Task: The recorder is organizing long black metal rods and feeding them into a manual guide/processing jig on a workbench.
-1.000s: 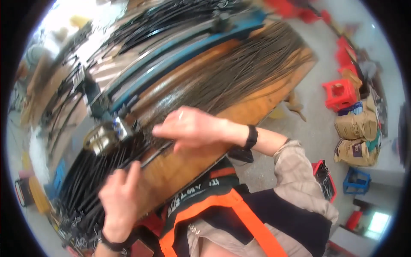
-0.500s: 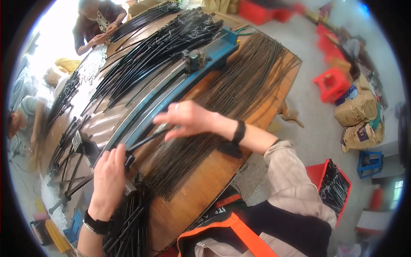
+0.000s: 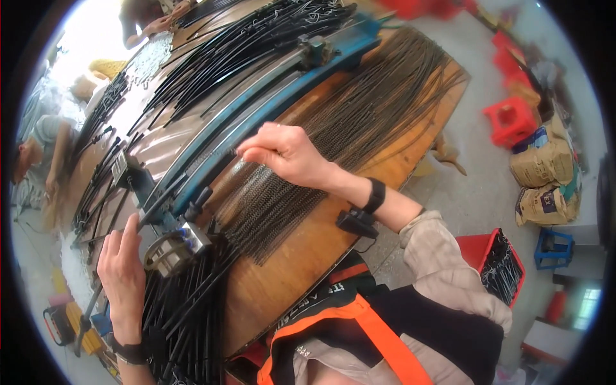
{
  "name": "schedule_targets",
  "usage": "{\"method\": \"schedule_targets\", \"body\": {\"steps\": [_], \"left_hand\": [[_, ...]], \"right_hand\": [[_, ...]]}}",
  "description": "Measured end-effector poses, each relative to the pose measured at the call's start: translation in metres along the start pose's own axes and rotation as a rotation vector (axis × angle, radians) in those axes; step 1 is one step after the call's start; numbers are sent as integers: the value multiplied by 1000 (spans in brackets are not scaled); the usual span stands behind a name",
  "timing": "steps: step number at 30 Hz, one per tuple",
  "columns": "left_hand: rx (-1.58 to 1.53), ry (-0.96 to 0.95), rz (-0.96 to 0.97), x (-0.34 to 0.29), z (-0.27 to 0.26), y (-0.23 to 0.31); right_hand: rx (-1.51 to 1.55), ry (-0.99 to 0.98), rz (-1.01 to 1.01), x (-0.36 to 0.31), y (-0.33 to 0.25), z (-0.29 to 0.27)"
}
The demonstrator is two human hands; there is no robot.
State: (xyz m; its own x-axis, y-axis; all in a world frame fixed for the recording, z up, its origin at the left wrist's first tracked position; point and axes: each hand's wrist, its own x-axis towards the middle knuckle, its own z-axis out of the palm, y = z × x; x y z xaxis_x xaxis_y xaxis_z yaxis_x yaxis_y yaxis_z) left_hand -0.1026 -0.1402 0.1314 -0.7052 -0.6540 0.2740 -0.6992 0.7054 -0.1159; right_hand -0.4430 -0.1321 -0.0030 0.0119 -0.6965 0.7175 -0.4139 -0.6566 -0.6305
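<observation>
My left hand [image 3: 122, 276] is closed around a long black tube [image 3: 165, 197], which slants up and right along the near end of a blue metal rail fixture [image 3: 282, 102]. My right hand [image 3: 282, 154] is pinched over the rail, with its fingertips at one end of a thin coil spring [image 3: 215, 156]. That spring stretches toward the upper end of the tube; whether it enters the tube is too small to tell. Below my right hand, many long dark coil springs [image 3: 276, 212] lie side by side on the wooden table [image 3: 269, 289].
A metal clamp device [image 3: 170, 253] sits at the rail's near end, above a bundle of black tubes [image 3: 186, 321]. More black rods [image 3: 237, 58] cover the far side. A red bin [image 3: 481, 250] stands at right. Two other people work across the table and at left.
My left hand has moved down and left along with the black tube, away from the clamp. My right hand has risen slightly and its spread fingers have closed on the spring. The view has shifted.
</observation>
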Motion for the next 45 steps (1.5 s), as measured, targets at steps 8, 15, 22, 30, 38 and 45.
{"method": "schedule_targets", "body": {"steps": [8, 15, 22, 30, 38, 45], "left_hand": [[-85, -64, 5, -18, -6, 13], [-51, 47, -7, -37, -1, 5], [86, 269, -573, -103, -47, -99], [18, 399, -453, -115, -60, -90], [-34, 322, -627, -187, -48, -98], [-114, 339, -615, -169, -29, -104]], "right_hand": [[-81, 72, -392, 12, -24, 51], [-258, 1, -243, 3, -13, 46], [-388, -19, -186, 10, 37, 28], [313, -411, 15, 98, -29, 172], [-136, -544, -401, 112, -27, 224], [-478, -437, -549, 114, -15, 189]]}}
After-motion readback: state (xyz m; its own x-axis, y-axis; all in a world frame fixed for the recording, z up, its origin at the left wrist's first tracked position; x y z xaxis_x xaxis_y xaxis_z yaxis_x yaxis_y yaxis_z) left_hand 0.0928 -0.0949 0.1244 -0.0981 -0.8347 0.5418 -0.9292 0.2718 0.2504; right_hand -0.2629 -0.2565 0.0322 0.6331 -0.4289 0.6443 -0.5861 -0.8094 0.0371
